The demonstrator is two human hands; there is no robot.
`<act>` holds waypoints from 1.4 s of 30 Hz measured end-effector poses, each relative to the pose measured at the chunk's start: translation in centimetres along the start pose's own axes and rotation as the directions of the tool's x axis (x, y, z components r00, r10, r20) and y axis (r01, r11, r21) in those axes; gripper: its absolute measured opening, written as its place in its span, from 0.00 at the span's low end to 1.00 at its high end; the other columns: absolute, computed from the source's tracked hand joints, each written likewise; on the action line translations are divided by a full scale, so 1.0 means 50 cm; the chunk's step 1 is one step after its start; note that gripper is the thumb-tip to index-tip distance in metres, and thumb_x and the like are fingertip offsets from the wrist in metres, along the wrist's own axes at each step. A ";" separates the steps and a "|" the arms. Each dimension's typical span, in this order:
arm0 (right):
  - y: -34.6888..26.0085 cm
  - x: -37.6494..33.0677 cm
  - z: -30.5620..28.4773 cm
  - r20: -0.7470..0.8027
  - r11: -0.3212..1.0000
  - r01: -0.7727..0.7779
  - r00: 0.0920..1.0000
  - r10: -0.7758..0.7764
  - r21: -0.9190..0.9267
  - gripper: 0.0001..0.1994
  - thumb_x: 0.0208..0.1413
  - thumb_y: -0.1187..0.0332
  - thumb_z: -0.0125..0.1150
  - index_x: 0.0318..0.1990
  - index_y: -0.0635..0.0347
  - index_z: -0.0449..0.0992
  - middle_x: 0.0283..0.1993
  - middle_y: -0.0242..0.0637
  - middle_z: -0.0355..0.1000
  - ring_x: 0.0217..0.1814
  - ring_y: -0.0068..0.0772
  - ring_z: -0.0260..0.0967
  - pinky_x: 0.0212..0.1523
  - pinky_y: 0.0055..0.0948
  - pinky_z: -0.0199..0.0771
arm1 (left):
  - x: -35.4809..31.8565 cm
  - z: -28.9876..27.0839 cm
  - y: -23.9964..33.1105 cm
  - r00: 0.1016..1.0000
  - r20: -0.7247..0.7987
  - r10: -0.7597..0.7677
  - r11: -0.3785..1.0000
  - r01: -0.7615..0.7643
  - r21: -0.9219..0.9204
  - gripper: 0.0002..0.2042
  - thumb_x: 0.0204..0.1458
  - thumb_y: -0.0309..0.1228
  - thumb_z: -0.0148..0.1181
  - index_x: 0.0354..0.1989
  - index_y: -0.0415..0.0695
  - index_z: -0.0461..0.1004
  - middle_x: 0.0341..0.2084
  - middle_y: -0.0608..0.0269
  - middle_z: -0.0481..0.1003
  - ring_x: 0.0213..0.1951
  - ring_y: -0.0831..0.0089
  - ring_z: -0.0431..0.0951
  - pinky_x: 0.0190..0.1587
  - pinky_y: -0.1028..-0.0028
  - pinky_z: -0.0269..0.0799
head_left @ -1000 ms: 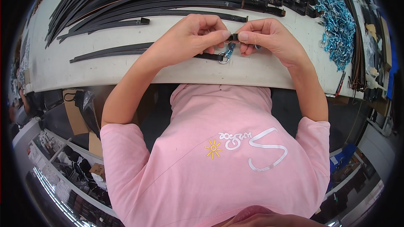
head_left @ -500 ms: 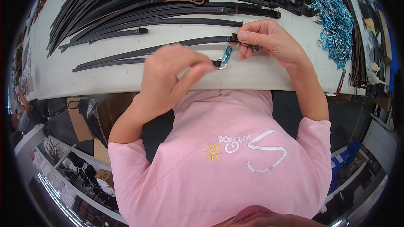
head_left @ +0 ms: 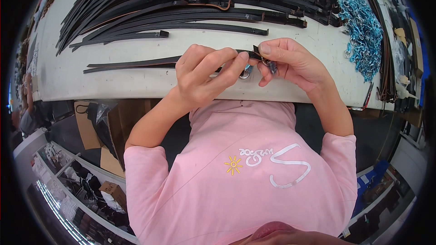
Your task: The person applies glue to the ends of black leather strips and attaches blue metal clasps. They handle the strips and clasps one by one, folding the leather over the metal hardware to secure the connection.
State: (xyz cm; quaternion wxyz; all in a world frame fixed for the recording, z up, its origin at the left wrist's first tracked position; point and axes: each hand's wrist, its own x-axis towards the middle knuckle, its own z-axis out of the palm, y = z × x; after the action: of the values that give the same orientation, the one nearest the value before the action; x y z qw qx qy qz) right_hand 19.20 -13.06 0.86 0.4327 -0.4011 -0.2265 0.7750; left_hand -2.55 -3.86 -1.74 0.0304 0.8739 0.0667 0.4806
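Both of my hands meet over the near part of the table at the end of a black strap (head_left: 136,61). My right hand (head_left: 297,66) is closed on the strap's end, thumb against the fingers, with a small dark metal fitting (head_left: 271,66) at its fingertips. Thumb and fingers of my left hand (head_left: 202,75) pinch the same strap just left of that end. A second black strap (head_left: 131,68) lies alongside on the table, partly covered by my left hand. By its end, a silver ring with a blue clasp (head_left: 245,73) shows between my hands.
Many black straps (head_left: 190,0) lie in rows across the far table. One short-looking strap (head_left: 136,35) sits nearer. A heap of blue and silver clasps (head_left: 361,36) is at the right, beside long brown straps (head_left: 386,68). The table's front edge (head_left: 104,99) runs before me.
My left hand has moved right and now pinches the strap beside my right hand. The right hand and strap end have come slightly nearer to me.
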 end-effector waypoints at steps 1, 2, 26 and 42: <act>-0.001 0.000 0.001 0.004 1.000 0.001 1.000 -0.001 -0.007 0.15 0.64 0.60 0.61 0.42 0.66 0.81 0.32 0.38 0.78 0.29 0.23 0.76 0.37 0.26 0.82 | -0.001 -0.006 -0.003 0.999 0.021 0.025 0.999 -0.025 -0.023 0.18 0.36 0.19 0.69 0.40 0.46 0.83 0.37 0.68 0.76 0.28 0.76 0.69 0.25 0.78 0.62; 0.000 0.001 0.001 -0.008 1.000 0.004 1.000 -0.004 -0.012 0.15 0.64 0.60 0.61 0.42 0.66 0.81 0.31 0.38 0.78 0.29 0.23 0.76 0.36 0.26 0.82 | -0.002 -0.010 -0.004 0.999 0.015 0.052 0.998 -0.051 -0.041 0.17 0.36 0.20 0.69 0.39 0.45 0.83 0.35 0.68 0.75 0.27 0.76 0.69 0.25 0.78 0.62; 0.004 -0.026 0.062 -0.058 0.814 0.166 0.970 -0.237 -0.556 0.07 0.59 0.72 0.65 0.39 0.68 0.76 0.34 0.34 0.77 0.38 0.21 0.75 0.43 0.22 0.74 | -0.007 -0.019 0.121 0.226 0.605 -0.764 -0.335 0.661 -0.671 0.08 0.57 0.24 0.66 0.43 0.36 0.77 0.31 0.63 0.81 0.26 0.89 0.71 0.25 0.86 0.61; -0.014 -0.011 0.023 -0.064 0.898 0.125 0.984 -0.166 -0.421 0.08 0.61 0.65 0.64 0.36 0.61 0.76 0.30 0.32 0.77 0.34 0.21 0.75 0.42 0.22 0.74 | 0.035 -0.145 0.021 0.682 0.664 -0.306 0.700 0.634 -0.328 0.14 0.46 0.44 0.69 0.31 0.46 0.81 0.23 0.67 0.76 0.27 0.69 0.73 0.36 0.67 0.64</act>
State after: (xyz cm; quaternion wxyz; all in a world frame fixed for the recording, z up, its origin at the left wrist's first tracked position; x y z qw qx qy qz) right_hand 18.76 -13.17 2.24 0.4049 -0.5034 -0.3939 0.6538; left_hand -7.66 -4.73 3.77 0.4187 0.8786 0.1506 0.1735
